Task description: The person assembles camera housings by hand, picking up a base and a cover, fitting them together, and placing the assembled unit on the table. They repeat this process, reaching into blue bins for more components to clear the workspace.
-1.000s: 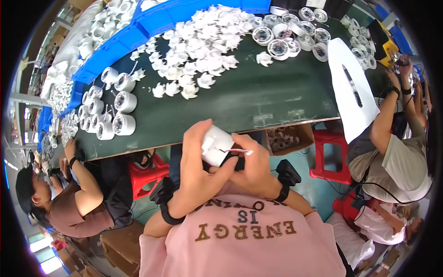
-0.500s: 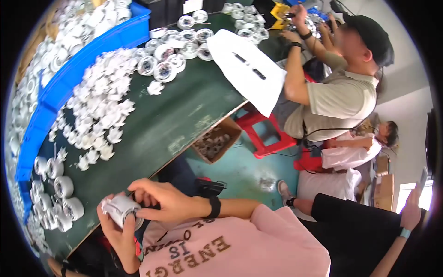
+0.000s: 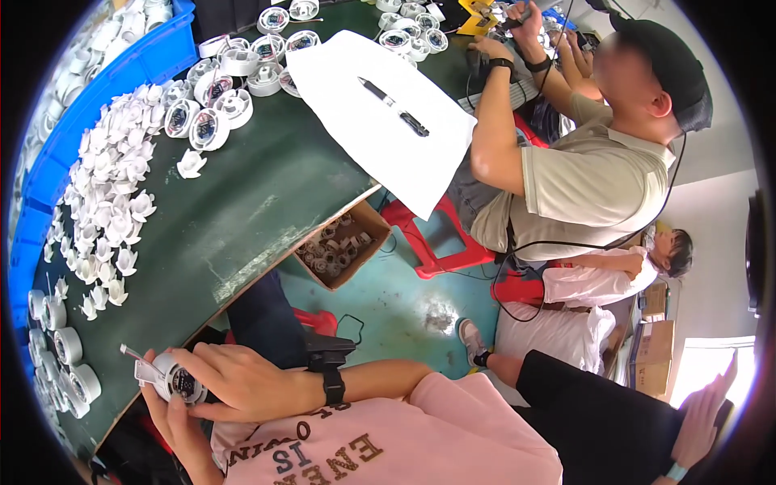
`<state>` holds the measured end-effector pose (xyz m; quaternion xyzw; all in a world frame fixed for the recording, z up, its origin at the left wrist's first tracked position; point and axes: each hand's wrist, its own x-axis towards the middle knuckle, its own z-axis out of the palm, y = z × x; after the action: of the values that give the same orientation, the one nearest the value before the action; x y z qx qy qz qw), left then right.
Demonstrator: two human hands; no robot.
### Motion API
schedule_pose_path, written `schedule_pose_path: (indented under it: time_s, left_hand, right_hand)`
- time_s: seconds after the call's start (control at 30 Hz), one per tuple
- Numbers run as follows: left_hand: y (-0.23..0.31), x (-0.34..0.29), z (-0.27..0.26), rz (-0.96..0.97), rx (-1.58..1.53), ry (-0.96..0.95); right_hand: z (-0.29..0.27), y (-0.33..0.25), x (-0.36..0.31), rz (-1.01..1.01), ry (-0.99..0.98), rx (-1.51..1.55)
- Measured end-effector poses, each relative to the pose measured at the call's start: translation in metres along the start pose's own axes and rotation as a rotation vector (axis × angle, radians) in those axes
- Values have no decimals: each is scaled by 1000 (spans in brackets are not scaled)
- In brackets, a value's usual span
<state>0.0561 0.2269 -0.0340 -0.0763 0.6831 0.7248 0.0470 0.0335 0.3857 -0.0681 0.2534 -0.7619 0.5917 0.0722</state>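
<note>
A small white round housing (image 3: 167, 370) is held low at the left, by the table's edge. Its open face shows a dark circuit board (image 3: 187, 386), and a pale tab with a short wire (image 3: 145, 368) sticks out at its side. My left hand (image 3: 171, 424) is closed round it from below. My right hand (image 3: 238, 381), with a black wristband, reaches over from the right, its bent fingers at the rim and open face. Whether these fingers pinch a small part cannot be made out.
White petal-shaped parts (image 3: 113, 174) heap on the green table (image 3: 267, 194), near round housings (image 3: 208, 128) and white rings (image 3: 69, 346). A blue bin (image 3: 61, 121) lines the far left. A pen (image 3: 394, 105) lies on white paper (image 3: 347, 73). A carton (image 3: 368, 234), red stool (image 3: 412, 242) and co-worker (image 3: 598, 178) are right.
The whole view has shifted, so the table things sit further left. The housing has turned in my hands: its circuit-board face and the protruding tab with wire now show.
</note>
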Motion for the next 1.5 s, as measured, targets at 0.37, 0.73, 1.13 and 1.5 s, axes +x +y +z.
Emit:
schedule_pose_path:
  time_s: [0.37,0.73,1.13,1.5]
  left_hand:
    - [-11,-6,28,36,327,276]
    - [-1,-14,51,135,439,340]
    - [16,-15,19,95,376,358]
    - [3,4,-41,73,239,73]
  right_hand:
    - [-23,16,-14,56,-66,242]
    - [-31,7,-15,74,-118,358]
    - [10,-7,-1,-53,-82,196]
    - [36,-17,38,-130,-29,-271]
